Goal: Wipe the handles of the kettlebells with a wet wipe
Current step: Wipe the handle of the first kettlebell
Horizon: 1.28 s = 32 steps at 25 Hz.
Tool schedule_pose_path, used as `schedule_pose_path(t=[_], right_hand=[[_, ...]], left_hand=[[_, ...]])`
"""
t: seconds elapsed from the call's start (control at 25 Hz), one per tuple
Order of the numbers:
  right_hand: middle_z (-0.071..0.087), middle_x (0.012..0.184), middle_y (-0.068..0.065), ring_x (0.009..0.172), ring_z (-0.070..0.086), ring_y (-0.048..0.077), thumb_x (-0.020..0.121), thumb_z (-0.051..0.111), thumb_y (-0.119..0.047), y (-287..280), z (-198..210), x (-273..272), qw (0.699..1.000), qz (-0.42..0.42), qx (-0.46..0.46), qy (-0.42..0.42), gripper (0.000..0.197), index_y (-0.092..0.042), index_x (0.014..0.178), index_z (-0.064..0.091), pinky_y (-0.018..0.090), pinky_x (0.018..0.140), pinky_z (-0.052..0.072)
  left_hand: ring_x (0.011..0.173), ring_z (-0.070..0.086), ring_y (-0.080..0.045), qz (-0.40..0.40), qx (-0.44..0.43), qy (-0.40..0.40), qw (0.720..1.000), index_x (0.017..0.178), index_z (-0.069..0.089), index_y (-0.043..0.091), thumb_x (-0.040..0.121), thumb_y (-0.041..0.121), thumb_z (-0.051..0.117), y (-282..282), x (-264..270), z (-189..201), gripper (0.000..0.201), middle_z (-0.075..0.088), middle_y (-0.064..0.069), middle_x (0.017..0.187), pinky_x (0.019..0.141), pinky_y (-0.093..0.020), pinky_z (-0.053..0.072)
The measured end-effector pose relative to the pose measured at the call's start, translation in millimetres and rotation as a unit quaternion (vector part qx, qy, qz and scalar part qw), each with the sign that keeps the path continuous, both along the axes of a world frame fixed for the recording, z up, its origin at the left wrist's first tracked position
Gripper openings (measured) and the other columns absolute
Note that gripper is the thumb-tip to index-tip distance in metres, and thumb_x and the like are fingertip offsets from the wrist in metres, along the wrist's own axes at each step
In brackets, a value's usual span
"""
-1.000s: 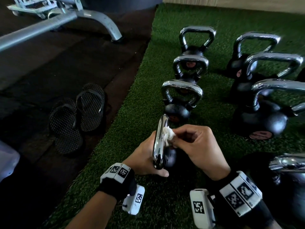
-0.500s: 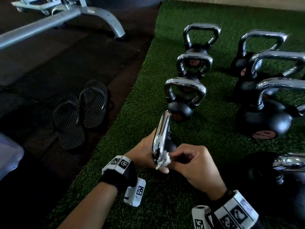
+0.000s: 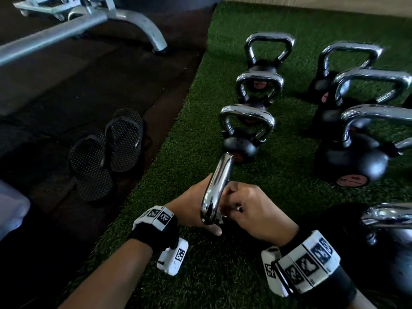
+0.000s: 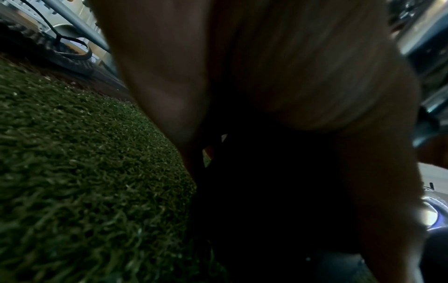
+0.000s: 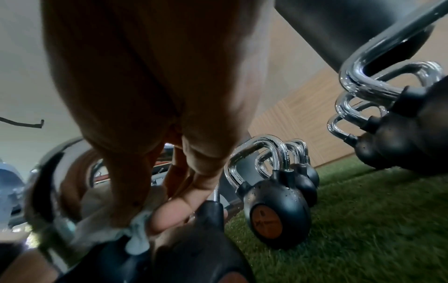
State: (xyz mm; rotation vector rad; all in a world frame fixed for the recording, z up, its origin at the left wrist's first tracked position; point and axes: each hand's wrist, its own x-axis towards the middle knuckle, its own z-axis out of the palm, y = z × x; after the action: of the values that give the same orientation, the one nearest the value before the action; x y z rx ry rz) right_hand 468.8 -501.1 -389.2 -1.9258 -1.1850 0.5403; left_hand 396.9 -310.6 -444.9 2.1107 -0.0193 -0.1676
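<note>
Head view, item 1: small kettlebell, chrome handle edge-on to cam, tilted, black body mostly hidden behind both hands, on green turf. Left hand cups it from the left side, thumb under the handle's near bend; fingers curled round it as far as visible. Right hand fisted at handle's lower end, wet wipe showing only as small white scraps btwn knuckles and chrome.

Item 2: near row of three kettlebells, w/ bigger ones to the right, all upright on turf, chrome handles up. Item 3: pair of black sandals on dark floor, just off turf edge. Item 4: grey machine frame, far left.

Right wrist view adds what head cam lacks: wipe is a bunched pale wad pinched by right thumb and fingertips against the base of the handle, where chrome meets black body; orange disc on next bell; water droplets on its body.

Left wrist view: mostly palm, blurred and dark; turf lower left, one sandal at top left. Grip detail not readable here.
</note>
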Motion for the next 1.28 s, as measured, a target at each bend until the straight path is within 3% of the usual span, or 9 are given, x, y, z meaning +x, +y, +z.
schedule_pose_path(t=[0.08, 0.2, 0.4, 0.52, 0.6, 0.68, 0.88, 1.04, 1.28], right_hand=[[0.067, 0.108, 0.002, 0.099, 0.065, 0.01, 0.083, 0.071, 0.006, 2.0, 4.2, 4.9, 0.998, 0.039, -0.014, 0.04, 0.02, -0.011, 0.089, 0.08, 0.027, 0.084, 0.054], [0.067, 0.114, -0.003, 0.106, 0.064, 0.007, 0.09, 0.067, 0.0, 3.7, 4.4, 6.4, 0.995, 0.06, -0.017, 0.076, 0.022, -0.018, 0.096, 0.078, 0.028, 0.092, 0.054], [0.073, 0.107, 0.001, 0.101, 0.069, 0.014, 0.094, 0.065, -0.007, 4.2, -8.6, 2.5, 0.98, 0.047, 0.015, 0.191, 0.014, -0.015, 0.097, 0.076, 0.036, 0.091, 0.055], [0.075, 0.099, 0.017, 0.089, 0.071, 0.022, 0.093, 0.064, -0.001, 6.1, -20.8, -5.4, 0.924, -0.049, 0.101, 0.365, 0.013, -0.005, 0.098, 0.075, 0.033, 0.082, 0.057], [0.075, 0.094, 0.02, 0.085, 0.071, 0.025, 0.087, 0.069, -0.001, 8.8, -27.6, -10.7, 0.874, -0.105, 0.168, 0.444, 0.011, -0.003, 0.095, 0.076, 0.033, 0.079, 0.058], [0.074, 0.09, 0.018, 0.08, 0.071, 0.024, 0.08, 0.072, -0.004, 10.8, -31.1, -15.4, 0.845, -0.117, 0.204, 0.48, 0.012, -0.006, 0.09, 0.077, 0.032, 0.074, 0.059], [0.074, 0.083, 0.019, 0.07, 0.073, 0.025, 0.069, 0.078, 0.001, 17.4, -31.7, -10.1, 0.784, -0.197, 0.289, 0.513, 0.014, -0.008, 0.079, 0.074, 0.03, 0.066, 0.061], [0.076, 0.08, 0.013, 0.073, 0.073, 0.023, 0.059, 0.088, -0.001, 21.3, -30.4, -6.6, 0.861, -0.197, 0.26, 0.391, 0.031, -0.02, 0.071, 0.067, 0.033, 0.067, 0.06], [0.075, 0.077, 0.002, 0.07, 0.073, 0.016, 0.062, 0.076, -0.001, 29.8, -30.7, 0.0, 0.905, -0.308, 0.234, 0.18, 0.03, -0.026, 0.075, 0.064, 0.026, 0.06, 0.056]], left_hand=[[0.107, 0.063, 0.005, -0.006, -0.01, -0.003, 1.0, 0.123, 0.053, 0.027, 0.048, 0.023, 0.1, 1.5, -0.4, -2.1, 0.088, 0.065, 0.024, 0.111, 0.089, -0.022, 0.055], [0.121, 0.06, -0.007, -0.007, -0.018, -0.027, 0.999, 0.138, 0.049, 0.015, 0.047, 0.029, 0.099, 1.5, -0.4, -3.2, 0.105, 0.061, 0.012, 0.127, 0.1, -0.036, 0.054], [0.111, 0.068, -0.012, -0.007, -0.034, -0.013, 0.999, 0.135, 0.05, 0.007, 0.05, 0.011, 0.101, 4.0, -0.9, -8.6, 0.1, 0.068, 0.006, 0.122, 0.09, -0.041, 0.059], [0.097, 0.061, 0.013, -0.017, -0.006, -0.006, 1.0, 0.107, 0.065, 0.019, 0.05, 0.012, 0.1, 0.0, -1.1, -0.5, 0.068, 0.067, 0.024, 0.104, 0.082, -0.02, 0.053], [0.12, 0.059, -0.002, -0.036, -0.007, 0.002, 0.999, 0.13, 0.062, 0.027, 0.051, 0.016, 0.101, -0.6, 3.4, 2.6, 0.089, 0.063, 0.006, 0.125, 0.099, -0.03, 0.052], [0.131, 0.055, -0.019, -0.051, -0.006, 0.005, 0.999, 0.145, 0.05, 0.017, 0.051, 0.017, 0.101, 0.4, 7.1, 1.1, 0.107, 0.056, -0.007, 0.139, 0.108, -0.042, 0.048], [0.136, 0.051, -0.015, -0.029, -0.034, -0.021, 0.999, 0.145, 0.047, 0.017, 0.047, 0.013, 0.101, 2.7, 3.7, -8.5, 0.112, 0.052, -0.001, 0.144, 0.111, -0.044, 0.046], [0.12, 0.055, 0.001, -0.01, -0.02, -0.016, 1.0, 0.129, 0.051, 0.038, 0.043, 0.025, 0.099, 0.9, 0.3, -5.8, 0.1, 0.052, 0.029, 0.125, 0.101, -0.031, 0.051], [0.129, 0.054, -0.004, 0.001, -0.04, -0.016, 0.999, 0.136, 0.043, 0.036, 0.043, 0.007, 0.102, 1.8, 0.9, -8.1, 0.114, 0.054, 0.009, 0.137, 0.108, -0.024, 0.046]])
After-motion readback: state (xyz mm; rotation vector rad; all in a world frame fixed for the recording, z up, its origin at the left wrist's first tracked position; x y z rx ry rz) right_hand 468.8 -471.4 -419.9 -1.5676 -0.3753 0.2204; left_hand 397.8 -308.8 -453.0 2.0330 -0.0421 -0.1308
